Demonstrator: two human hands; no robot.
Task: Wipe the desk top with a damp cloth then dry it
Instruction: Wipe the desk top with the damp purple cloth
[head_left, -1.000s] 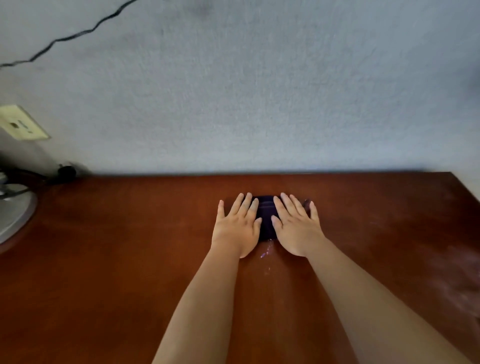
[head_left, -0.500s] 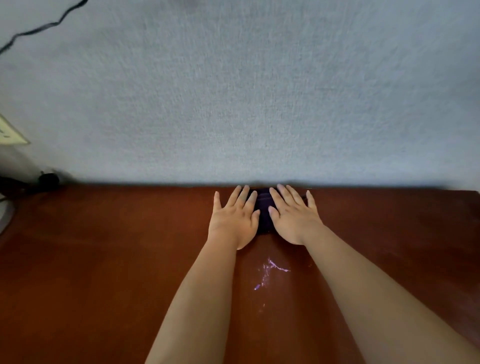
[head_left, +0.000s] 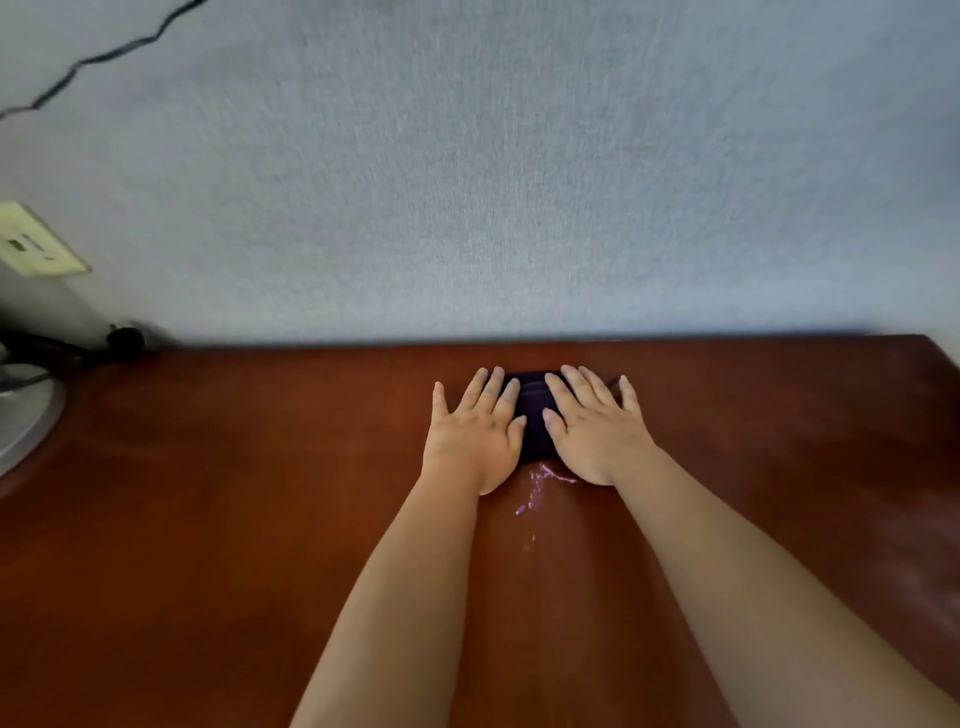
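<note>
Both hands are pressing flat on the dark cloth near the desk back edge: left hand and right hand, fingers straight, grasping nothing. Compared with half a second earlier, the cloth is sitting slightly nearer the person. A wet streak is showing just behind the cloth, so the damp pass is probably mid-stroke; drying is not yet begun.

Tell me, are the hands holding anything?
Nothing is gripped. The left hand and right hand press flat, fingers straight, on the dark cloth, one on each side.
</note>
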